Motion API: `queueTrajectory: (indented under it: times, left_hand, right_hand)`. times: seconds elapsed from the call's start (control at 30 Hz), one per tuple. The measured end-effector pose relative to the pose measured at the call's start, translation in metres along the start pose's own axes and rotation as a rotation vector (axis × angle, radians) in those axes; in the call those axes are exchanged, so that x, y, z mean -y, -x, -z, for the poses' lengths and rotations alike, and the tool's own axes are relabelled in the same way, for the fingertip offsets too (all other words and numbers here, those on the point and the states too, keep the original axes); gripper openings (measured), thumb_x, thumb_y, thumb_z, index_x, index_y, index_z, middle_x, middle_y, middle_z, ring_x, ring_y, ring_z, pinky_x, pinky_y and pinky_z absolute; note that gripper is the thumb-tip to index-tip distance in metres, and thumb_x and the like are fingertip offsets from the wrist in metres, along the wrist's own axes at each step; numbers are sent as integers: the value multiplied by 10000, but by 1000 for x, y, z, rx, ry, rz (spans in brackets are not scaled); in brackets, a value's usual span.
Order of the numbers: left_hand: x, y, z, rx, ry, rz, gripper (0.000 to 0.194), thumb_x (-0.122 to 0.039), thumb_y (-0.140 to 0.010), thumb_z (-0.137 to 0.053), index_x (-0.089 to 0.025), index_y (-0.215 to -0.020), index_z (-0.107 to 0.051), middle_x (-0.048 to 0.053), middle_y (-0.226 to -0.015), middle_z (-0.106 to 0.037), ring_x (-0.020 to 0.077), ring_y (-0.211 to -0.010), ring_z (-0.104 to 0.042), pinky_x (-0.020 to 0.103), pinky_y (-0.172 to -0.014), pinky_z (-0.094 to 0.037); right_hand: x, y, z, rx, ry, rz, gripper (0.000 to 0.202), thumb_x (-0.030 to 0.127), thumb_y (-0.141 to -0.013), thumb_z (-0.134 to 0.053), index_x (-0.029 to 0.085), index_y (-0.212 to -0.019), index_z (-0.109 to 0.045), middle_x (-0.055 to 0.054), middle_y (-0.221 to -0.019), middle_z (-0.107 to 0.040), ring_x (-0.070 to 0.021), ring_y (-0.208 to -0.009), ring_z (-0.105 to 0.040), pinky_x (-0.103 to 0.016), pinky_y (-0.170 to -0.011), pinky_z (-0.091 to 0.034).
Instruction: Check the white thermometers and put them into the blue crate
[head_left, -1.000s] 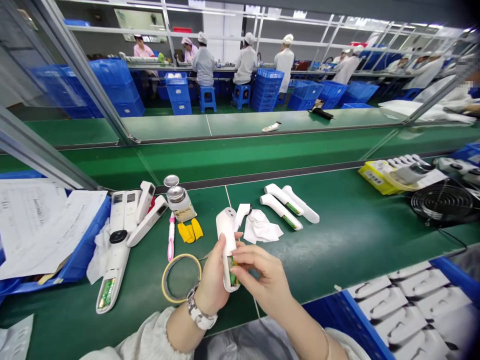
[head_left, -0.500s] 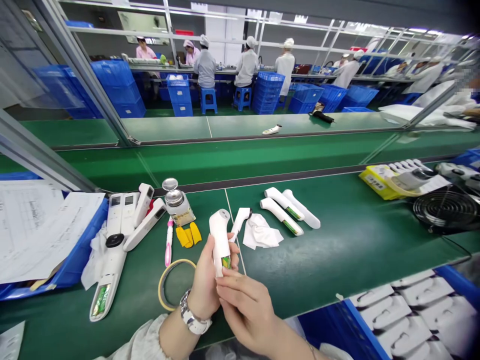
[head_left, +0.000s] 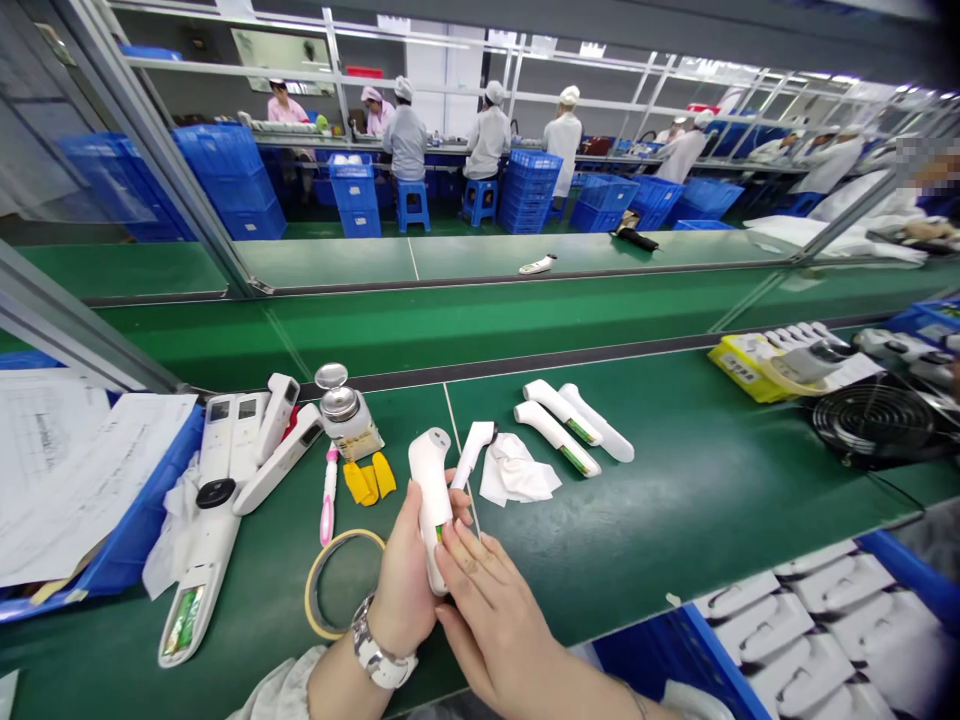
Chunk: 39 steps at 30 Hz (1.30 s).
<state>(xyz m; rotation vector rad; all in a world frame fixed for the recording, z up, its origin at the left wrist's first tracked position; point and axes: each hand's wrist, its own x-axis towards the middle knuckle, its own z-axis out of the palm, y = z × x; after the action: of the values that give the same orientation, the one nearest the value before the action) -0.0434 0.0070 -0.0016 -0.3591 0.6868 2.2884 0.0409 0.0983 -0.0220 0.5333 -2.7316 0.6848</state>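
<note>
My left hand (head_left: pixel 409 560), with a watch on the wrist, is wrapped round a white handheld thermometer (head_left: pixel 430 480) held upright. Green and yellow shows in the opening low on its handle. My right hand (head_left: pixel 499 610) lies against the handle's lower right side, fingers together and extended over part of the opening. Just behind my hands, another white device (head_left: pixel 474 447) lies beside a crumpled white cloth (head_left: pixel 517 468). Further right rest several white devices (head_left: pixel 559 438), some with green showing in their handles.
At left are more white devices (head_left: pixel 244 440), a blue tray with papers (head_left: pixel 97 570), a metal-topped bottle (head_left: pixel 351 425), yellow finger covers (head_left: pixel 369 480), a pink-white tool (head_left: pixel 328 495) and a tape roll (head_left: pixel 309 590). A blue bin (head_left: pixel 720 660) of white parts stands at lower right.
My right hand's fingers have moved up along the handle and now lie flatter against it. The thermometer has shifted slightly left and its opening is more covered. The whole view has shifted slightly.
</note>
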Motion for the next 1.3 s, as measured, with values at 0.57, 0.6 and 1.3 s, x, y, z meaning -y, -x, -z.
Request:
queueTrajectory:
  times: [0.57,0.6,1.3]
  left_hand:
    - [4,0,2,60,-384,-90,233,-375,-827,-508,-173,-938,-537,39,-809,-572,172,-814,-567,286,-726,-451]
    - [4,0,2,52,-361,-93,240,-377,-824,-513,-172,-946,-540,46,-816,-582,188,-849,-569,302,-750,-451]
    - [2,2,3,122,-203,-37,323,-314,-866,-451,-157,-1126,-559,109,-1071,-635,249,-1026,-563,338,-827,-452]
  right_hand:
    - [-150,-5,46,-265,-274,-849,270,413,-759,-530,164,-835,-600,-93,-837,-639,-276,-785,-590,-377,-667,-448]
    - [-141,-4,44,-271,-357,-841,306,437,-789,-492,168,-907,-581,-85,-840,-646,-254,-768,-598,-352,-649,-456]
    - [-26,0,22,-407,-1080,-767,524,372,-745,-646,267,-1215,-440,-64,-1109,-571,-201,-829,-590,-316,-676,-526]
